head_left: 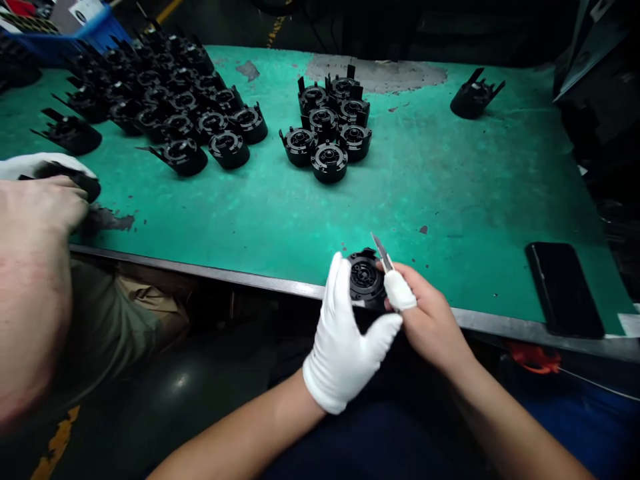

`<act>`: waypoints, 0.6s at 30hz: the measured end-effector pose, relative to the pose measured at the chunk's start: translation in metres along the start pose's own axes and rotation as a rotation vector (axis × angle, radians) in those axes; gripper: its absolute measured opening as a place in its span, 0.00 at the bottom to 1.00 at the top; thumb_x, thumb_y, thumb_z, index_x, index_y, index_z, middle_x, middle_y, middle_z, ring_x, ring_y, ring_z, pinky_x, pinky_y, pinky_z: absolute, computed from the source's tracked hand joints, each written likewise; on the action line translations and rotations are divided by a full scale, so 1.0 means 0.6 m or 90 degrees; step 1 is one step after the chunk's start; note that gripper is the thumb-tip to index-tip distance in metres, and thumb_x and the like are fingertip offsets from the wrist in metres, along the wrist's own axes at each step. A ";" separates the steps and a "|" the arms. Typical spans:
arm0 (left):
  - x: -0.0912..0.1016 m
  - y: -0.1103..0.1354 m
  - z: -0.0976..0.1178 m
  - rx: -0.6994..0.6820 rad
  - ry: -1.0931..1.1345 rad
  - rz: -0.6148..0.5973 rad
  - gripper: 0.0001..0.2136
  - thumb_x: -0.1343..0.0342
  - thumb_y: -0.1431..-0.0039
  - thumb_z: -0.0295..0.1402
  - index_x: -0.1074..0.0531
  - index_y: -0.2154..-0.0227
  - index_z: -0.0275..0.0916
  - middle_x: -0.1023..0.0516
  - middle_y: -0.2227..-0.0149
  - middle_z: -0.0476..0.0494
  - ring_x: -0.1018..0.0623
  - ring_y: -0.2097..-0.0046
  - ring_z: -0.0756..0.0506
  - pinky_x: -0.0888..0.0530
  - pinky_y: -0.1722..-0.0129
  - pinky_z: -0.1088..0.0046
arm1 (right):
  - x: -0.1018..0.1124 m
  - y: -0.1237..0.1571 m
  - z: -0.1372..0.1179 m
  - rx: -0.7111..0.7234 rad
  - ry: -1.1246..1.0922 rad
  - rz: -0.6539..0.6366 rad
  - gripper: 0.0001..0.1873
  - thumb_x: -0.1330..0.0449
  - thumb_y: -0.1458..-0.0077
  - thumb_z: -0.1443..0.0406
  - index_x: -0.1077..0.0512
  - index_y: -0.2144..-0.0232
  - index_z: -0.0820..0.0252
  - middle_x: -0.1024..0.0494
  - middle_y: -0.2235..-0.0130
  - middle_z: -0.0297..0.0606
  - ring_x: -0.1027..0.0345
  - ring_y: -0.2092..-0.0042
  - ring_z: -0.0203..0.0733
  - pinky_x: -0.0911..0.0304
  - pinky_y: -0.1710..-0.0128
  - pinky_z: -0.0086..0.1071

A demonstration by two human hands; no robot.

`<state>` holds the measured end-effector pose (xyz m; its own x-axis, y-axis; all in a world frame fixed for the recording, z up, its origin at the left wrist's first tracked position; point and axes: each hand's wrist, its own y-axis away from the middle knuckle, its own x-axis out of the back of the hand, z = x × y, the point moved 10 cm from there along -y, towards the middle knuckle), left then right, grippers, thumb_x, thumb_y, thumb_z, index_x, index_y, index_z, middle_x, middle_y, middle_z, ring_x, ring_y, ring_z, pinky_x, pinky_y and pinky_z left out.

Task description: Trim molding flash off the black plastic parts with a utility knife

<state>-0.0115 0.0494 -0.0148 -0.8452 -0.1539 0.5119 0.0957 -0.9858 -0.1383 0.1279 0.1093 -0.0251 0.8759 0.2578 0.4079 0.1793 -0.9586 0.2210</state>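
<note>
A round black plastic part (pixel 365 275) with ringed detail on its face is gripped in my left hand (pixel 345 340), which wears a white glove. The part is at the front edge of the green table. My right hand (pixel 425 307) is closed around a utility knife (pixel 384 255), its blade pointing up and away to the left. White wrapping covers my right thumb, and the rest of that hand is bare. Some right fingers sit behind the part, so I cannot tell whether they touch it.
Several similar black parts (pixel 329 160) are grouped mid-table, with a larger cluster (pixel 185 100) at left. One part (pixel 473 97) stands alone at back right. A phone (pixel 565 290) lies by the right front edge. At left, a co-worker's hands (pixel 45 200) hold a black part. A blue bin (pixel 97 33) is behind.
</note>
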 end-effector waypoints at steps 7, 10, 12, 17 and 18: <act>0.025 0.026 0.007 -0.030 0.013 -0.003 0.49 0.36 0.41 0.38 0.64 0.28 0.41 0.62 0.25 0.31 0.54 0.25 0.32 0.47 0.28 0.44 | 0.055 -0.027 -0.033 0.161 0.224 -0.074 0.20 0.46 0.34 0.61 0.26 0.42 0.52 0.18 0.49 0.38 0.23 0.51 0.48 0.29 0.54 0.37; 0.018 -0.046 -0.016 -0.055 0.052 -0.095 0.55 0.31 0.47 0.46 0.65 0.28 0.43 0.60 0.25 0.32 0.53 0.25 0.32 0.46 0.28 0.47 | 0.059 0.006 -0.032 0.207 0.402 -0.095 0.22 0.48 0.35 0.65 0.27 0.42 0.53 0.19 0.45 0.38 0.22 0.50 0.52 0.28 0.54 0.40; 0.014 -0.091 -0.024 -0.076 0.063 -0.152 0.58 0.29 0.50 0.49 0.65 0.28 0.43 0.59 0.25 0.31 0.51 0.26 0.32 0.43 0.29 0.48 | 0.050 0.021 -0.026 0.206 0.510 -0.089 0.24 0.48 0.36 0.66 0.28 0.40 0.54 0.19 0.46 0.40 0.21 0.51 0.55 0.26 0.57 0.44; 0.000 -0.134 -0.029 -0.059 0.059 -0.275 0.46 0.28 0.54 0.50 0.42 0.34 0.45 0.34 0.33 0.38 0.32 0.33 0.35 0.34 0.32 0.54 | 0.027 0.035 -0.019 0.186 0.607 -0.112 0.27 0.47 0.38 0.69 0.32 0.38 0.53 0.17 0.49 0.39 0.19 0.58 0.57 0.25 0.66 0.44; 0.001 -0.135 -0.029 -0.051 0.057 -0.275 0.44 0.27 0.54 0.49 0.39 0.36 0.45 0.31 0.36 0.40 0.29 0.35 0.36 0.32 0.33 0.56 | 0.025 0.037 -0.020 0.188 0.599 -0.119 0.27 0.48 0.39 0.69 0.32 0.38 0.54 0.17 0.50 0.40 0.19 0.58 0.56 0.25 0.66 0.44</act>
<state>-0.0288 0.1301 -0.0182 -0.8413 0.2816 0.4614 -0.3145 -0.9492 0.0057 0.1397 0.0933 -0.0032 0.1343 0.2746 0.9521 0.4935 -0.8518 0.1760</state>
